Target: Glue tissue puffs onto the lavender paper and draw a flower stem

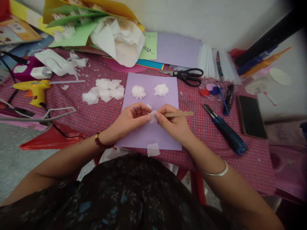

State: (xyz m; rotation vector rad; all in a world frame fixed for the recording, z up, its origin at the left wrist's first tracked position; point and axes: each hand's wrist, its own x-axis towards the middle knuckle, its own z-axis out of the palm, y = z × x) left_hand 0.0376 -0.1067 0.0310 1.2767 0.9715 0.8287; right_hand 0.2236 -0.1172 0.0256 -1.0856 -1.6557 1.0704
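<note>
Over the sheet of purple paper [134,137], my left hand [130,118] pinches a small piece of white tissue paper [153,117] between thumb and fingers. My right hand [173,125] is closed on a flat wooden craft stick [187,114], its fingertips meeting the tissue; the stick's inner end is hidden by them. Two fluffy white tissue puffs, one at left [138,92] and one at right [161,90], sit on the sheet's far half. A bit of white shows behind my fingers. A single tissue square [153,149] lies across the sheet's near edge.
Left of the sheet lie a pile of tissue squares [105,90] and a yellow glue gun [35,91]. Black-handled scissors [188,76] rest behind it. At right are a blue utility knife [225,132] with its blade out and a dark notebook [251,116]. Folded coloured paper [79,38] stands behind.
</note>
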